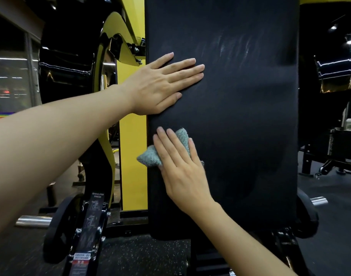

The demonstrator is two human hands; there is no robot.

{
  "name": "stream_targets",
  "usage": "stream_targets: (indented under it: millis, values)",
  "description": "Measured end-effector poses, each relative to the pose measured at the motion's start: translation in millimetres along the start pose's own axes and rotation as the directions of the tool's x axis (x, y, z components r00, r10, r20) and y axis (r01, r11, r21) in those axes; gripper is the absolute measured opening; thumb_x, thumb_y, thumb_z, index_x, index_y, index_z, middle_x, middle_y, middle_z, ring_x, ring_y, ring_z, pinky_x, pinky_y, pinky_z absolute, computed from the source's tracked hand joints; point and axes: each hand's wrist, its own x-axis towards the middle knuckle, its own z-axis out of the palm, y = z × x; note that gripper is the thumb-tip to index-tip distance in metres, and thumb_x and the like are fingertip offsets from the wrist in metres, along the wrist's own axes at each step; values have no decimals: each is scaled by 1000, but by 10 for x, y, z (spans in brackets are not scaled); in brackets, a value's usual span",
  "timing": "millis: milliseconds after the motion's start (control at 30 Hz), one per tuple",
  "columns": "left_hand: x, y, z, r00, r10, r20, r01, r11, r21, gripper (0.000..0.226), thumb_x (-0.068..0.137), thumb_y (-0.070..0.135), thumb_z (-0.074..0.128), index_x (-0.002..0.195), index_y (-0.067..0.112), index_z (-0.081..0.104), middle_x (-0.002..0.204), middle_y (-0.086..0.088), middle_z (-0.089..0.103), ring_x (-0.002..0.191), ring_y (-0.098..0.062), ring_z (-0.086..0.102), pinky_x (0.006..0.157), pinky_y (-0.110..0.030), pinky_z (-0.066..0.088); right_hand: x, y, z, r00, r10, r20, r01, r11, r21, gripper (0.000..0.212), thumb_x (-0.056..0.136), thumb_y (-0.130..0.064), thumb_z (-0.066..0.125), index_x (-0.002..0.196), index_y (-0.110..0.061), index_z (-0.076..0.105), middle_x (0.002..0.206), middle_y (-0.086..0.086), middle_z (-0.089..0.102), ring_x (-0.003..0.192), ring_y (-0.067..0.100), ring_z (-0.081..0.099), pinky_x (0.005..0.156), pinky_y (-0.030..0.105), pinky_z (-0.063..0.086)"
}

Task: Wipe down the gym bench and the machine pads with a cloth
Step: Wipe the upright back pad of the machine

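Left hand flat on black back pad near its left edge, grip apart, fingers straight. Right hand just below, grip apart too, straight fingers pressing grey-blue cloth against pad's left side. Yellow frame panel just left of pad.

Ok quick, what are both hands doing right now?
Left hand: open, flat on the black pad.
Right hand: open, pressing the cloth onto the pad.
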Motion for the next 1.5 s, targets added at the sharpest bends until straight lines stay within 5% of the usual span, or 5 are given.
stream_targets:
  millis: [200, 467, 967, 1300, 1500]
  values:
    - [-11, 143, 50, 1000, -2, -4, 2, 1000, 26, 60, 103, 34, 18, 159, 14, 17, 166, -3, 14, 154, -20, 11, 124, -46, 8, -149, 570, -213, 976, 210, -61, -213, 976, -45, 55, 98, -19, 37, 153, -11, 34, 162, 5, 27, 151, 18, 21, 122, 44, 12]
    - [-7, 208, 73, 1000, -12, -15, 13, 999, 32, 61, 103, 36, 15, 159, 15, 16, 166, -2, 13, 154, -20, 10, 124, -47, 7, -121, 699, -232, 800, 560, -217, -564, 824, 47, 55, 102, -20, 32, 155, -6, 27, 163, 8, 21, 152, 23, 15, 121, 50, 8]
    - [6, 267, 81, 999, -37, -29, 38, 999, 19, 60, 103, 36, 17, 159, 14, 17, 166, -4, 15, 154, -21, 11, 124, -48, 9, -243, -283, 103, 998, 45, 45, -44, 999, -10, 64, 94, -17, 50, 155, -16, 31, 164, 0, 23, 153, 16, 12, 124, 45, 8]
    - [-13, 333, 124, 997, -58, -58, 59, 998, 16, 60, 103, 34, 20, 159, 14, 18, 166, -4, 16, 153, -22, 13, 123, -47, 9, -486, 645, -225, 910, 399, -115, -402, 916, -1, 51, 103, -18, 35, 153, -11, 33, 162, 3, 27, 152, 17, 17, 123, 49, 14]
    - [-2, 355, 137, 996, -61, -58, 63, 998, 24, 60, 103, 34, 20, 159, 15, 16, 166, -3, 15, 154, -21, 12, 124, -47, 7, -397, 332, -99, 813, 551, -186, -549, 833, 70, 54, 101, -18, 36, 154, -10, 31, 163, 5, 24, 152, 20, 15, 121, 50, 9]
